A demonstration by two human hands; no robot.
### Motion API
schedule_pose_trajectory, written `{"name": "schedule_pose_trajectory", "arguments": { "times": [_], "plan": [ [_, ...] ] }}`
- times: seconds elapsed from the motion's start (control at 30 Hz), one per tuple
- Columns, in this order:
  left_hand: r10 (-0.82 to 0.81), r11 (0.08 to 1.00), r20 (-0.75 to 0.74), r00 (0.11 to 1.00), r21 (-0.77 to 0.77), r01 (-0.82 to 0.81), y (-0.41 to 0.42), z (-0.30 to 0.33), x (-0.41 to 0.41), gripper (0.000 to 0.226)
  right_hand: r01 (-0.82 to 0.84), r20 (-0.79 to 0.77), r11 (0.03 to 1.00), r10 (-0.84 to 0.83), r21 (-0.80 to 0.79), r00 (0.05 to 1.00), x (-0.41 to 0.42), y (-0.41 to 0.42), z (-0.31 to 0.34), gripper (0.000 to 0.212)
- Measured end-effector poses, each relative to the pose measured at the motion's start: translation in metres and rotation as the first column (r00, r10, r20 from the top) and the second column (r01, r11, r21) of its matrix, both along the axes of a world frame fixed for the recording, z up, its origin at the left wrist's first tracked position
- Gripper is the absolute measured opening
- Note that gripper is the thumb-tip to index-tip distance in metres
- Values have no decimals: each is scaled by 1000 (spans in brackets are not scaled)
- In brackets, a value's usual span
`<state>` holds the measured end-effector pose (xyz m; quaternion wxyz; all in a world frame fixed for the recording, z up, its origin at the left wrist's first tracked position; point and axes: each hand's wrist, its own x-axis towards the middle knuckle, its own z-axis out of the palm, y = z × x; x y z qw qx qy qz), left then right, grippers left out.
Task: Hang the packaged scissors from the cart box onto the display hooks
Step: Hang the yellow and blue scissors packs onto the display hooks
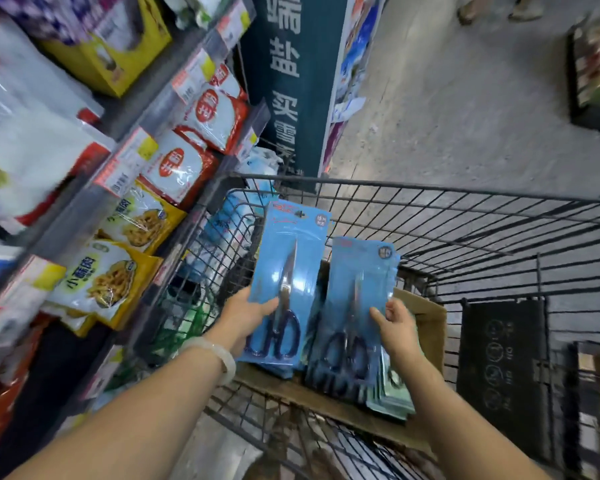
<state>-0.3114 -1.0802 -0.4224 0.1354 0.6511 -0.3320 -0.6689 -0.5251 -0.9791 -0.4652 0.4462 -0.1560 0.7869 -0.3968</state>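
My left hand (248,315) grips a blue scissors pack (284,268) by its lower left edge and holds it upright above the cart. My right hand (397,327) holds a stack of blue scissors packs (357,289) by its right side, standing in the brown cardboard box (426,317). That box sits inside the wire shopping cart (465,216). More packs lie in the box below the stack. No display hooks show in the head view.
Shelves on the left hold white, red and yellow food bags (125,271) behind price-tag rails (125,161). A dark blue sign panel (291,81) stands ahead of the cart. Grey floor (447,98) opens to the right, with a person's feet far off.
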Motion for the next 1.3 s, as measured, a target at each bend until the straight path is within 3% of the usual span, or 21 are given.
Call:
{"name": "schedule_pose_trajectory", "arguments": {
  "times": [0.17,0.33,0.47,0.57,0.73,0.97,1.1,1.2,1.3],
  "plan": [
    [164,980,-108,981,-94,-174,4,46,9,6,-98,90,970,120,-220,989,6,-44,73,2],
    [326,911,-243,913,-175,-372,35,92,50,26,-262,120,895,323,-360,939,46,-61,133,25],
    [524,789,-263,810,-208,-578,83,125,94,14,-428,146,795,529,-430,836,95,-51,163,16],
    [624,704,-234,746,-247,-666,134,140,137,18,-564,122,694,672,-448,730,142,-36,181,15],
    [774,501,-253,581,-317,-806,233,158,207,19,-740,87,505,846,-444,526,234,4,199,14],
    [919,139,-315,239,-310,-941,427,170,300,20,-867,39,232,970,-441,239,382,123,217,16],
    [966,-57,-257,29,-320,-946,571,172,348,32,-881,62,115,993,-459,97,462,224,227,12],
    [971,-155,-230,-72,-366,-918,669,177,374,11,-883,84,22,996,-468,-20,518,307,232,13],
    [964,-237,-212,-164,-388,-891,747,183,391,15,-876,76,-43,993,-480,-91,565,386,237,17]
  ]
}}
